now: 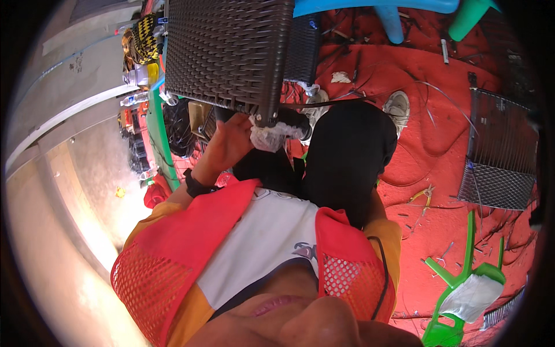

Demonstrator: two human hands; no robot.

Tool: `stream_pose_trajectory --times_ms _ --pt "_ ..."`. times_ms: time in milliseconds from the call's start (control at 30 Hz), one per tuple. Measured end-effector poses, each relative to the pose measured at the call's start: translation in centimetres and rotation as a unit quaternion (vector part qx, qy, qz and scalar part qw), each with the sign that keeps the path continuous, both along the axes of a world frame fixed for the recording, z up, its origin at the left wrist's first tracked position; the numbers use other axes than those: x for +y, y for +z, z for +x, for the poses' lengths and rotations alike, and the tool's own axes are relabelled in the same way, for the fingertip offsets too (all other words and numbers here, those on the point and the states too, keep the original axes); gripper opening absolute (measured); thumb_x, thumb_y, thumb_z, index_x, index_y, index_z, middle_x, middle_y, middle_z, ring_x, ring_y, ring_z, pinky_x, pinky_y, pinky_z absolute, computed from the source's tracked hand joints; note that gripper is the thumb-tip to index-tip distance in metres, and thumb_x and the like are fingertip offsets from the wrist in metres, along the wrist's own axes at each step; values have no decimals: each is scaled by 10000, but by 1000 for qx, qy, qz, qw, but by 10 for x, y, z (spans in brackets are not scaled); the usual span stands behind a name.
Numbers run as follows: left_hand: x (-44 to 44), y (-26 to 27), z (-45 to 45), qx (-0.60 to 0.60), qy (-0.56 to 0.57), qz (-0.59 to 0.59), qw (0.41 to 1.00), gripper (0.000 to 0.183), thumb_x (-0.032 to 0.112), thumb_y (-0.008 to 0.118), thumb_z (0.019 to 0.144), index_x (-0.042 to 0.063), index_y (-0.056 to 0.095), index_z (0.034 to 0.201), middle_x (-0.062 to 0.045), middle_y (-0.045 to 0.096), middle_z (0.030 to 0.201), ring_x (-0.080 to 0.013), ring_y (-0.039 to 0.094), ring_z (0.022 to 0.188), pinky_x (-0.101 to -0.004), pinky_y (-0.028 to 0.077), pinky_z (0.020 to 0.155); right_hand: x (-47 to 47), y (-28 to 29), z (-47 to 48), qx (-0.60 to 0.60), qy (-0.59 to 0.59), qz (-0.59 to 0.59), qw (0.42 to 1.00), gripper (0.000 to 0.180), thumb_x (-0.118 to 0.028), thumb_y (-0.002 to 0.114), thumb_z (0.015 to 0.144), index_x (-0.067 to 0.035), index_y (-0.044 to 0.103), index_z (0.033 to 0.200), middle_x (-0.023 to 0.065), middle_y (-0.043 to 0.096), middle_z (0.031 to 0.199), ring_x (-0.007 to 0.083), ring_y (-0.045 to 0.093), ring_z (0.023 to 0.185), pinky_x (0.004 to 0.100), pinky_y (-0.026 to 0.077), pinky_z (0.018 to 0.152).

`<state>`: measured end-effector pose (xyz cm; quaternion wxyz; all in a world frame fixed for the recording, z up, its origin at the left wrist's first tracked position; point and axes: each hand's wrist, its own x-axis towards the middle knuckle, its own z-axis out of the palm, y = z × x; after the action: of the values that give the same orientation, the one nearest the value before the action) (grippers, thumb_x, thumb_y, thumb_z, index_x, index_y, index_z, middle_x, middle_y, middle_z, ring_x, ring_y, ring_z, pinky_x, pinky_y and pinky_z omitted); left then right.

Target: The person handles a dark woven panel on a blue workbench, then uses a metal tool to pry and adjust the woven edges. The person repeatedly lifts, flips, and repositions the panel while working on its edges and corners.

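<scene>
My left hand [232, 141], with a black band at its wrist, is raised at the lower edge of a dark brown woven wicker panel [225, 52]. Its fingers are partly hidden at that edge, so their grip cannot be made out. Beside the fingers, clear plastic wrap [269, 136] covers the panel's lower corner. A loose dark strand [321, 104] runs from near this corner over my knee. My right hand is out of view; the forearm goes down behind my black-trousered leg.
Yellow-handled pliers [422, 197] lie on the red floor covering [416, 160] among strands and scraps. At right are a partly woven panel [498, 186] and a green plastic chair [446, 303] with a white cloth. Blue plastic furniture [390, 21] stands ahead; bottles [135, 99] are at left.
</scene>
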<state>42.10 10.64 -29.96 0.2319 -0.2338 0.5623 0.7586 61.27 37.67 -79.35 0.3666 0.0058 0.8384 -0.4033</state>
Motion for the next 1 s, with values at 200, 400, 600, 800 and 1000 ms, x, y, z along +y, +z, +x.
stream_pose_trajectory --times_ms 200,400,600,800,1000 --pt "20 -9 -37 55 111 103 987 807 618 484 949 26 340 1477 -150 454 1465 -319 469 1310 -483 339 1118 19 9 -12 203 -180 -11 962 244 -231 537 934 -27 665 974 222 664 804 347 669 738 444 540 665" --pt "31 -20 -52 85 142 148 975 466 397 605 972 58 548 1287 -115 623 1265 -253 584 1164 -411 457 1026 132 94 2 -103 -513 -160 837 280 -290 601 888 -70 568 718 49 499 508 216 535 455 356 451 451" --pt "16 -28 -35 81 152 125 977 364 309 651 952 44 600 1196 -107 665 1186 -240 632 1099 -381 487 1014 171 205 -26 -81 -644 -472 597 216 -303 592 968 -89 570 971 29 582 741 135 508 494 284 439 412" --pt "5 -27 -1 82 120 135 980 383 294 649 955 68 572 1255 -92 652 1236 -233 623 1123 -382 474 1019 170 315 -103 -163 -430 -602 653 353 -288 539 1012 -94 509 1306 32 627 929 122 575 667 240 495 502" --pt "-2 -34 21 103 142 179 968 354 267 670 942 70 592 1225 -61 668 1183 -220 633 1089 -388 499 954 85 469 -150 -79 -340 -569 745 385 -188 494 1028 -27 472 1377 68 628 1021 106 579 754 202 487 546"
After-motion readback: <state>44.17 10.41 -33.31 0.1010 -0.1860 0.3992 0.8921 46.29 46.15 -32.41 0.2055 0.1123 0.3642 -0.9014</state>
